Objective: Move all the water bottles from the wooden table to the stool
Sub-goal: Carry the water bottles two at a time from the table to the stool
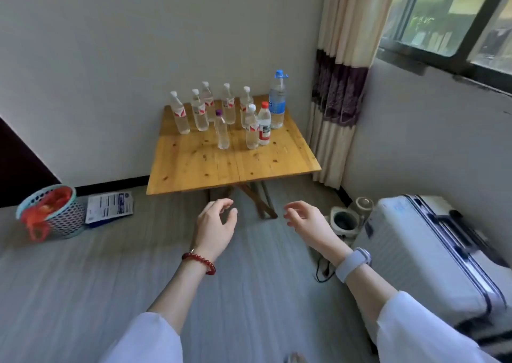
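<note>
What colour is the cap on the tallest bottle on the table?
Blue. The tallest bottle stands at the wooden table's back right; head view shows it clearly.

Place: a lived-in room of a home or lodging, seen at one corner.
Walls: plain pale plaster with a dark skirting line at the floor (83, 293).
Window: sliding window (454, 16) in a dark frame, greenery outside.
Curtain: cream curtain (340, 79) with a purple patterned band, hanging to the floor.
Furniture: small folding wooden counter (221, 165) on crossed legs.
Belongings: hard white suitcase (421, 254) lying flat; plastic basket (55, 215) lined with a red bag; kettle (345, 221) on the floor with its cord.
</note>
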The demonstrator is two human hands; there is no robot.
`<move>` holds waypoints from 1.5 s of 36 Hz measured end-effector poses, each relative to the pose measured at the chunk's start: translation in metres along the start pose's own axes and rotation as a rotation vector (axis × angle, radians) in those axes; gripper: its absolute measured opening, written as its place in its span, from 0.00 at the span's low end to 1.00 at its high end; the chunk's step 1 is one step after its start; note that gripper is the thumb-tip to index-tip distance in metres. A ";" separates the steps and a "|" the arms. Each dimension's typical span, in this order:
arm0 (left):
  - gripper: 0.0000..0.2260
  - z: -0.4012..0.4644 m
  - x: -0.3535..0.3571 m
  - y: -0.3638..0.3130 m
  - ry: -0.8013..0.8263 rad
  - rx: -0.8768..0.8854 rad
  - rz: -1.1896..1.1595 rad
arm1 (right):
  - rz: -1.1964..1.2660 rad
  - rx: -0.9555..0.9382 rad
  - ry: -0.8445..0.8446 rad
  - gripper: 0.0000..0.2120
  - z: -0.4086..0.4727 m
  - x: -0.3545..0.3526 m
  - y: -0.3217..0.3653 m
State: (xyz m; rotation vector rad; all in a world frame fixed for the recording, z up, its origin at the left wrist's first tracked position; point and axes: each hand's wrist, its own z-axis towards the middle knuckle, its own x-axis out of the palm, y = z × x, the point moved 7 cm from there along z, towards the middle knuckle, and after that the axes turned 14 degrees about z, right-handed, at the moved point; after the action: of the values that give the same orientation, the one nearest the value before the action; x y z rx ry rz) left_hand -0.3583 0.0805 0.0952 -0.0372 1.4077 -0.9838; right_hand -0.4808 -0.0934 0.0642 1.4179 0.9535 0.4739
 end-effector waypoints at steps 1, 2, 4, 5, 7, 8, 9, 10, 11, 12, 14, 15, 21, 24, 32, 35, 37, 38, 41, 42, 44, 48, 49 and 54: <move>0.09 0.023 0.007 0.001 -0.003 0.000 0.004 | 0.001 0.000 0.003 0.07 0.025 0.000 0.000; 0.09 0.045 0.016 0.004 -0.004 -0.002 0.008 | 0.001 -0.003 0.006 0.07 0.051 0.000 0.001; 0.09 0.090 0.034 0.010 -0.005 -0.016 0.014 | 0.000 -0.010 0.018 0.08 0.104 0.001 0.001; 0.09 0.111 0.044 0.014 -0.002 -0.029 0.015 | 0.004 -0.013 0.019 0.09 0.131 0.002 0.001; 0.09 0.155 0.062 0.020 0.007 -0.063 0.019 | 0.008 -0.016 0.026 0.11 0.186 0.003 0.003; 0.09 0.178 0.070 0.023 0.011 -0.083 0.020 | 0.004 -0.020 0.037 0.11 0.214 0.004 0.006; 0.10 0.200 0.076 0.025 0.014 -0.098 0.022 | -0.002 -0.029 0.045 0.11 0.241 0.004 0.010; 0.10 0.221 0.082 0.027 0.019 -0.108 0.030 | -0.010 -0.041 0.040 0.12 0.267 0.005 0.016; 0.10 0.241 0.086 0.028 0.020 -0.114 0.038 | -0.022 -0.059 0.025 0.12 0.292 0.005 0.023; 0.11 0.261 0.089 0.030 0.015 -0.122 0.042 | -0.035 -0.084 0.007 0.12 0.315 0.005 0.031; 0.11 0.298 0.091 0.038 -0.001 -0.135 0.046 | -0.054 -0.139 -0.019 0.12 0.359 0.009 0.047; 0.11 0.314 0.092 0.042 -0.008 -0.143 0.050 | -0.064 -0.167 -0.025 0.13 0.378 0.013 0.054; 0.10 0.401 0.102 0.084 -0.025 -0.187 0.068 | -0.224 -0.261 -0.052 0.21 0.494 0.043 0.069; 0.10 0.445 0.108 0.103 -0.016 -0.187 0.072 | -0.266 -0.210 -0.060 0.27 0.550 0.059 0.060; 0.10 0.558 0.117 0.156 0.013 -0.121 0.073 | -0.213 -0.161 -0.123 0.19 0.626 0.102 0.017; 0.10 0.596 0.123 0.169 0.045 -0.102 0.075 | -0.085 -0.115 -0.150 0.16 0.645 0.108 0.011; 0.10 0.616 0.129 0.171 0.071 -0.087 0.069 | -0.052 -0.039 -0.136 0.13 0.657 0.111 0.009; 0.10 0.626 0.133 0.170 0.081 -0.072 0.065 | -0.085 -0.028 -0.121 0.12 0.662 0.112 0.011; 0.11 0.652 0.147 0.164 0.107 -0.025 0.034 | -0.134 -0.020 -0.138 0.13 0.671 0.105 0.015; 0.11 0.661 0.153 0.160 0.113 -0.008 0.021 | -0.139 -0.024 -0.158 0.13 0.672 0.099 0.020; 0.12 0.680 0.167 0.149 0.130 0.014 -0.005 | -0.191 -0.077 -0.195 0.13 0.676 0.087 0.042; 0.18 0.716 0.208 0.118 0.229 0.026 -0.123 | -0.242 -0.191 -0.298 0.17 0.691 0.050 0.109; 0.21 0.724 0.220 0.109 0.261 0.035 -0.148 | -0.211 -0.202 -0.320 0.17 0.695 0.040 0.123; 0.37 0.750 0.280 0.082 0.390 0.058 -0.197 | -0.137 -0.260 -0.366 0.12 0.703 0.003 0.156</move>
State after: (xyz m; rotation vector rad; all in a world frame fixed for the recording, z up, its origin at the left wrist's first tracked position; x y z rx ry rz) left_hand 0.2646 -0.4202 -0.0014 0.0636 1.7547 -1.2420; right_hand 0.1115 -0.4981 0.1313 1.1448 0.6602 0.2154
